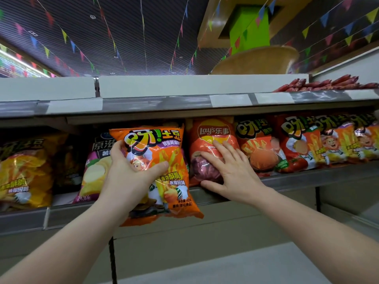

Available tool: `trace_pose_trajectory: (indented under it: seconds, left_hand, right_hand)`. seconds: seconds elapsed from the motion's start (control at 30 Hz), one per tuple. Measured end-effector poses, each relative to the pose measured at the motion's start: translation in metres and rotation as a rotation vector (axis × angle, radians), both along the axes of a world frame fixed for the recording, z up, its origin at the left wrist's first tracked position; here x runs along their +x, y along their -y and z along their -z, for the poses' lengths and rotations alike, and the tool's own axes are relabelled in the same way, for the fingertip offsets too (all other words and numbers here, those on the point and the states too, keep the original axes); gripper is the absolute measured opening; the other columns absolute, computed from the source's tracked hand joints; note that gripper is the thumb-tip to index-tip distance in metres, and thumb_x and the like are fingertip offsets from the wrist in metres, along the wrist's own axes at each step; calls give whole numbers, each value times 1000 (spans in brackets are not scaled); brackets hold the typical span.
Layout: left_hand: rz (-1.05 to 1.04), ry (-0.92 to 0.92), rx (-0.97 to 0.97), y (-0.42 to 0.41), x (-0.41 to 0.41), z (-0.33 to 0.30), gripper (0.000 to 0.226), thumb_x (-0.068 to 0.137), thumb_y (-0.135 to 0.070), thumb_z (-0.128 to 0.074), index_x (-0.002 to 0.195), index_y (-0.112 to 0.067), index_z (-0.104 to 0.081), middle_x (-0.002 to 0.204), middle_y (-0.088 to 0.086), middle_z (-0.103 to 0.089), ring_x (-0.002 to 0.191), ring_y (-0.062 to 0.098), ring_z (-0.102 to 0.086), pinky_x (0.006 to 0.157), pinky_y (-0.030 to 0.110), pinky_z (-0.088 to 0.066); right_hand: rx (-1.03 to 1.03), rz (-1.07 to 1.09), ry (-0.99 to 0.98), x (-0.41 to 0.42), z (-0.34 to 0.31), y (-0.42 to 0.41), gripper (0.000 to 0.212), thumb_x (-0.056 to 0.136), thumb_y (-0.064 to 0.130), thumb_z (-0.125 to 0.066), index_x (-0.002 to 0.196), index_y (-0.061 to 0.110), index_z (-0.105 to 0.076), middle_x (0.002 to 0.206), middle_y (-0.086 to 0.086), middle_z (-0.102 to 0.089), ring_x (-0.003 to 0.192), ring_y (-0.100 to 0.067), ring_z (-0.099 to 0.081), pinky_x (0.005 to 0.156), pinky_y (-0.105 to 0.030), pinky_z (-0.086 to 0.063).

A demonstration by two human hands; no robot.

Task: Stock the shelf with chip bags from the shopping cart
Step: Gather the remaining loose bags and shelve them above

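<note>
Now, your left hand grips a crinkly orange foil chip bag, fingers clamped, at the metal shelf front edge | right hand, fingers spread, presses the red Lay's bag back, likely making room.

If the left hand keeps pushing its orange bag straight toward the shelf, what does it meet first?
Likely the purple-and-white chip bag standing directly behind the orange bag in the left hand; the bag's right edge may also brush the Lay's bag. Depth is unclear.
</note>
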State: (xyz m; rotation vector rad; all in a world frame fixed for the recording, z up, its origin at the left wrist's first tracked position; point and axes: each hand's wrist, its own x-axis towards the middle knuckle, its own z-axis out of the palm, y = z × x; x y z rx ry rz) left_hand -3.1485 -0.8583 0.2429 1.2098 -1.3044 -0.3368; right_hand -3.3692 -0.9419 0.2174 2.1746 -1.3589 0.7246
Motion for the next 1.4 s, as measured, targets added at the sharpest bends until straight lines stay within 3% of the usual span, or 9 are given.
trace_pose_trajectory:
  seconds: [0.17, 0.3, 0.47, 0.63, 0.73, 0.8, 0.93, 1.2, 1.4]
  left_hand:
    - [-25, 21, -24, -16, -1, 1, 101, 72, -32, -80, 149, -26, -15, 119, -10, -45, 105, 11, -44, 85, 28, -37]
    - [-47, 16, -19, -21, 6, 3, 106, 69, -36, -83, 149, -26, -14, 136, -2, -48, 121, 19, -50, 100, 39, -44]
    - [-108, 26, -9, -40, 15, 4, 117, 48, -56, -72, 145, -35, -11, 138, -1, -49, 125, 23, -49, 103, 47, -42]
    - [-197, 54, 5, -58, 39, 11, 111, 61, -51, -80, 145, -36, -9, 139, -1, -47, 129, 23, -44, 106, 46, -38]
    - [-246, 48, 8, -65, 56, 16, 111, 69, -44, -80, 148, -33, -5, 145, -1, -40, 135, 22, -36, 110, 45, -33]
    - [-269, 62, -1, -70, 67, 19, 111, 67, -46, -81, 148, -35, -6, 145, -1, -39, 136, 21, -34, 110, 45, -34]
    - [-315, 74, 17, -80, 91, 22, 112, 67, -49, -80, 149, -36, -4, 148, -3, -36, 139, 20, -30, 111, 46, -33]
    - [-315, -26, 43, -101, 160, 35, 116, 43, -66, -74, 140, -49, -13, 132, -12, -54, 123, 14, -50, 105, 41, -42]
    - [-331, -107, 6, -115, 239, 21, 93, 65, -58, -68, 144, -39, -21, 119, -12, -59, 113, 19, -58, 102, 45, -44]
  right_hand:
    - [70, -38, 167, 1, -29, -19, 70, 78, 73, -33, 140, 39, -38, 157, 1, -17, 144, -18, -12, 114, -45, -11]
    - [-97, -216, 431, 25, -45, -42, 42, 92, 42, -51, 129, 23, -55, 145, -4, -41, 137, -18, -31, 111, -33, -20]
    - [537, -629, 877, 85, -43, -63, 41, 92, 39, -52, 130, 24, -49, 119, -2, -59, 96, -17, -62, 84, -34, -53]
    - [803, -767, 947, 129, -31, -68, 39, 88, 41, -54, 123, 24, -55, 108, 5, -67, 92, -11, -64, 70, -27, -51]
    - [876, -798, 941, 149, -27, -70, 52, 80, 43, -61, 127, 21, -53, 113, -2, -67, 99, -21, -64, 89, -42, -50]
    - [903, -823, 933, 164, -25, -75, 63, 75, 43, -65, 132, 21, -49, 109, 0, -66, 94, -19, -65, 84, -40, -52]
    - [828, -873, 945, 193, -22, -82, 34, 83, 34, -63, 113, 33, -47, 97, 4, -63, 79, -9, -59, 65, -27, -46]
    - [812, -880, 855, 268, -9, -95, 50, 76, 44, -67, 118, 20, -56, 103, 2, -67, 91, -18, -67, 87, -44, -54]
    - [736, -915, 795, 346, -20, -107, 40, 83, 46, -62, 117, 31, -49, 106, 10, -60, 99, -12, -60, 89, -28, -49]
